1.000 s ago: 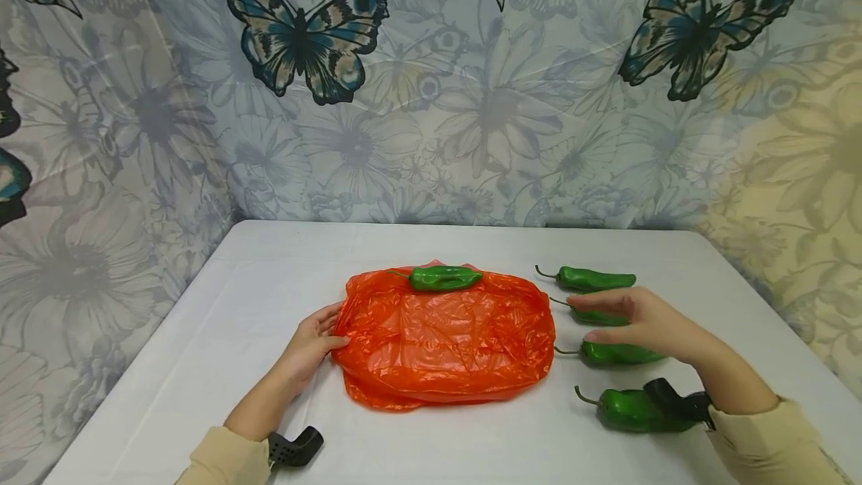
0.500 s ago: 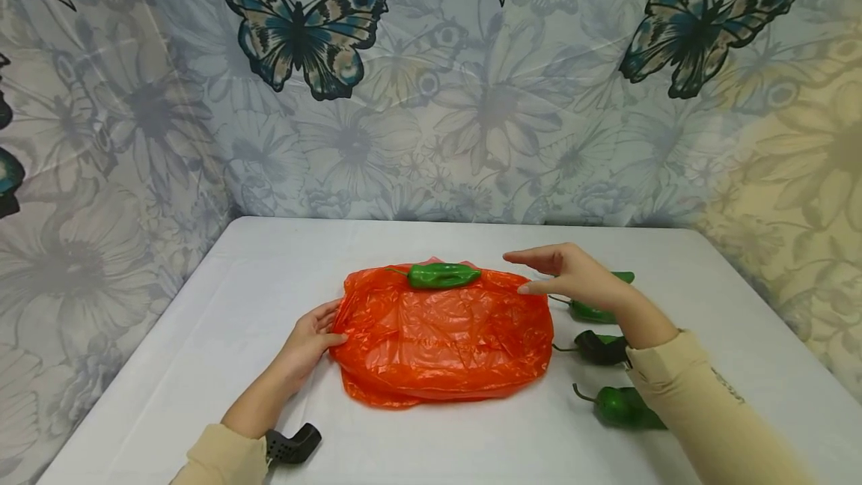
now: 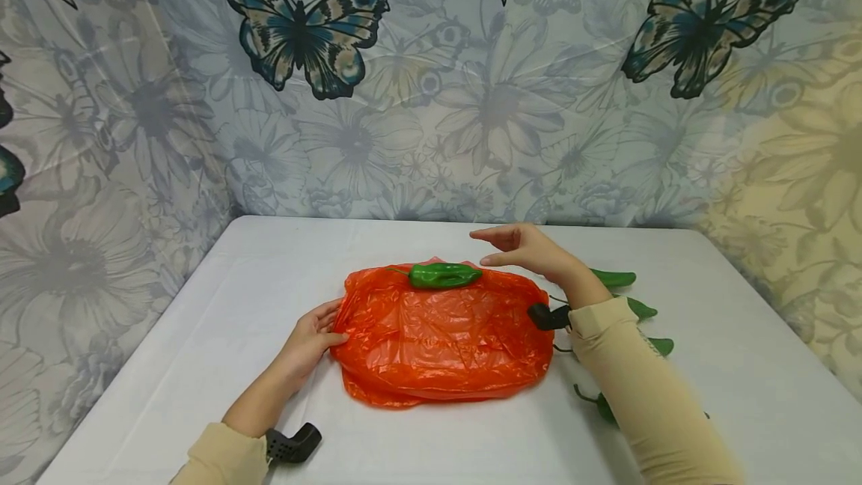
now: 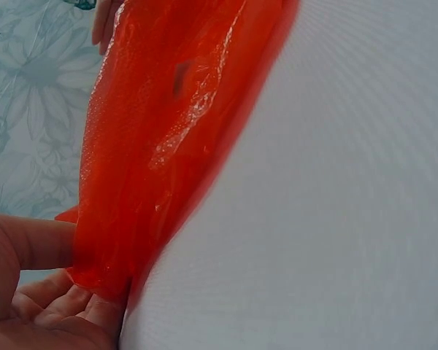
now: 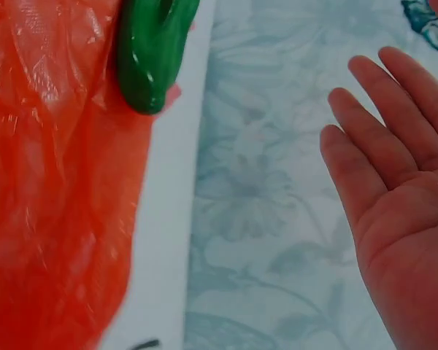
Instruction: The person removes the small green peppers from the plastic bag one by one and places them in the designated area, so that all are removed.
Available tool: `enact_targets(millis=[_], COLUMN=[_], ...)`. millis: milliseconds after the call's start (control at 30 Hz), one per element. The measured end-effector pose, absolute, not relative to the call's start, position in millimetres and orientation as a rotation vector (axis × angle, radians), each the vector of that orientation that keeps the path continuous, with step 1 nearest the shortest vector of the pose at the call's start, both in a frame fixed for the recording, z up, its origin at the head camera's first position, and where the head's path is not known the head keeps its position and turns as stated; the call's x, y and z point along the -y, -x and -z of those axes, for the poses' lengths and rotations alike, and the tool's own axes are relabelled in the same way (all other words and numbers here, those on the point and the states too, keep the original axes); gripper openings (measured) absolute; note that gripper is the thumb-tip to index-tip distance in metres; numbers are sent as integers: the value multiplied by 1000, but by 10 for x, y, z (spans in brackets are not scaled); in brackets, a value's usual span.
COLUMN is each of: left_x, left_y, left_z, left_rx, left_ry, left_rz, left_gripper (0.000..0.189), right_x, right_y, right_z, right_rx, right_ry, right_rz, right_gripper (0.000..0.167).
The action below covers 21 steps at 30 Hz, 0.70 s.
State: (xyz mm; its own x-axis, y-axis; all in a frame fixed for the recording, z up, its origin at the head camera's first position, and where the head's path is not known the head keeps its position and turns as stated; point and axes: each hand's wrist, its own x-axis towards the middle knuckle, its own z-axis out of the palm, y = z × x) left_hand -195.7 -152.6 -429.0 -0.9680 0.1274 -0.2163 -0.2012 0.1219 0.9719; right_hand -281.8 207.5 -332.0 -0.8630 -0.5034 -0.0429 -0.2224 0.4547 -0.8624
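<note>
A red-orange plastic bag (image 3: 444, 346) lies flat in the middle of the white table. One green pepper (image 3: 443, 275) rests across its far edge, stem to the left. My left hand (image 3: 310, 340) pinches the bag's left edge; the left wrist view has the thumb (image 4: 47, 243) on one side of the film and the fingers on the other. Above the bag's far right corner hovers my right hand (image 3: 528, 249), its fingers extended and nothing in it. In the right wrist view the right palm (image 5: 412, 240) faces the camera, apart from the pepper (image 5: 153, 55).
Several more green peppers lie in a column to the right, among them the farthest one (image 3: 614, 278) and the nearest one (image 3: 606, 410). My right sleeve (image 3: 653, 388) partly covers them. A butterfly-patterned cloth (image 3: 491, 118) hangs behind the table (image 3: 155, 365).
My right hand has moved left and away from me, from over the peppers at the right to above the bag's far right corner. The left hand stays at the bag's edge.
</note>
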Motion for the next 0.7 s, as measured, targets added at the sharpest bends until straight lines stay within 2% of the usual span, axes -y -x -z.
enact_targets(millis=[233, 467, 700], left_x=[1530, 1520, 1530], left_y=[1955, 1974, 1968], left_z=[4281, 4295, 4300], left_rx=[-2154, -2162, -2170], left_ry=[63, 81, 96], left_rz=[-1925, -1919, -1923], left_gripper=[62, 61, 61], right_x=[-1923, -1821, -1757], right_y=[2977, 3039, 3074], right_z=[3480, 3592, 3700], right_rx=[-2309, -2279, -2278], right_ry=[616, 505, 503], right_rz=[1446, 1531, 1579], right_gripper=[55, 55, 51])
